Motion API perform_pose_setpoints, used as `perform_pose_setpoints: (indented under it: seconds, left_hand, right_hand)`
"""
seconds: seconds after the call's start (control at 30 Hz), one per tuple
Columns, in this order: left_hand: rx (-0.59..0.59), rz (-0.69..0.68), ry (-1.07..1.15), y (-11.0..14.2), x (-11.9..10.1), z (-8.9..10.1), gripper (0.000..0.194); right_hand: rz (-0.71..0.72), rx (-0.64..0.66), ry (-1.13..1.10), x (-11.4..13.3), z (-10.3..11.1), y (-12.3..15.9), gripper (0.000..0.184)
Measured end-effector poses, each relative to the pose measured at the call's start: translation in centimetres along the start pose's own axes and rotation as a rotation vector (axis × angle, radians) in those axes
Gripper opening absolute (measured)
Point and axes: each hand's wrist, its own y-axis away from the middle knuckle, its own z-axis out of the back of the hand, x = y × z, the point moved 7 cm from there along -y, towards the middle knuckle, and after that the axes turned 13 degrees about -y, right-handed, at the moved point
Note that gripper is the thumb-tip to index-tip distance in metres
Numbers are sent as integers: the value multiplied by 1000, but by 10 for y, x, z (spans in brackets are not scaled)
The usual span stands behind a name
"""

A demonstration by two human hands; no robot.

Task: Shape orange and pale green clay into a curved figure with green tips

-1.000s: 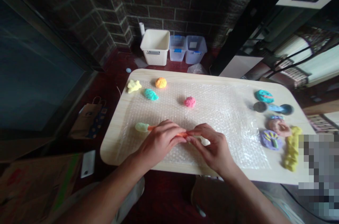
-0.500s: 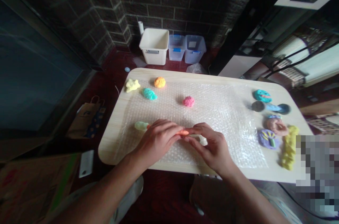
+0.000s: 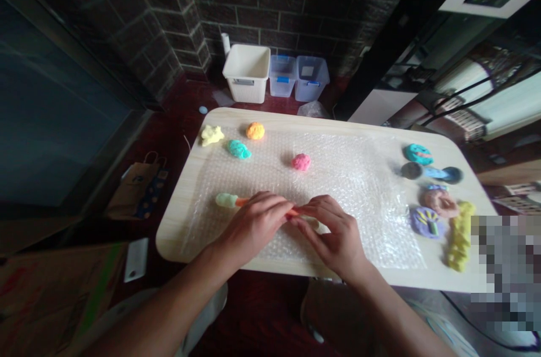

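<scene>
Low over the bubble wrap [image 3: 355, 188], my left hand [image 3: 262, 227] is closed with its fingers on a strip of orange modelling clay [image 3: 292, 212]. My right hand [image 3: 336, 236] pinches the right end of that clay between thumb and fingers. Left of my left hand lies a pale green clay piece [image 3: 226, 200], with orange clay against its right end. Whether this orange part joins the strip in my fingers is hidden. A whitish clay piece [image 3: 320, 227] shows partly under my right hand. Beyond my hands sits a pink clay lump [image 3: 301, 162].
Yellow star-like [image 3: 212, 135], orange [image 3: 255, 130] and teal [image 3: 239, 149] clay lumps lie at the table's far left. On the right are a dumbbell-shaped piece [image 3: 431, 172], a purple disc [image 3: 428, 222] and a yellow strip [image 3: 460, 237]. Bins [image 3: 246, 72] stand behind the table.
My left hand has shifted slightly right, showing more orange clay beside the pale green piece. My right fingers now cover more of the strip's right end and the whitish piece.
</scene>
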Motion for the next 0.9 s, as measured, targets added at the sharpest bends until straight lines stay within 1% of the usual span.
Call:
perform_pose_setpoints:
  seconds: [0.07, 0.17, 0.3, 0.37, 0.43, 0.5, 0.57, 0.63, 0.7, 0.77, 0.9]
  left_hand:
    - [-29, -2, 2, 0, -3, 2, 18]
    - [-49, -8, 1, 0, -5, 1, 19]
    - [-34, -5, 15, -1, -3, 0, 17]
    - [-2, 16, 13, -1, 0, 0, 17]
    - [35, 38, 5, -2, 3, 1, 16]
    - [70, 52, -1, -2, 4, 2, 17]
    - [104, 66, -5, -2, 4, 1, 19]
    - [122, 72, -9, -1, 4, -1, 22]
    - [121, 73, -6, 0, 3, -2, 23]
    - [120, 78, 2, 2, 4, -4, 23]
    - [152, 93, 28, 3, 6, -9, 18]
  right_hand:
    - [-45, -37, -4, -1, 2, -1, 14]
    - [-72, -85, 0, 0, 1, -2, 14]
    - [-75, -67, -5, -1, 1, -2, 17]
    - [-93, -38, -21, -5, 6, -1, 17]
    - [-140, 3, -12, -10, 13, 1, 18]
    - [-167, 82, 29, -15, 17, 2, 29]
    - [-140, 189, 74, -15, 15, 4, 38]
    - [-96, 268, 101, -14, 10, 5, 31]
    - [-80, 303, 102, -14, 6, 6, 21]
    - [-98, 289, 87, -14, 7, 6, 17]
    - [-181, 197, 57, -19, 19, 7, 15]
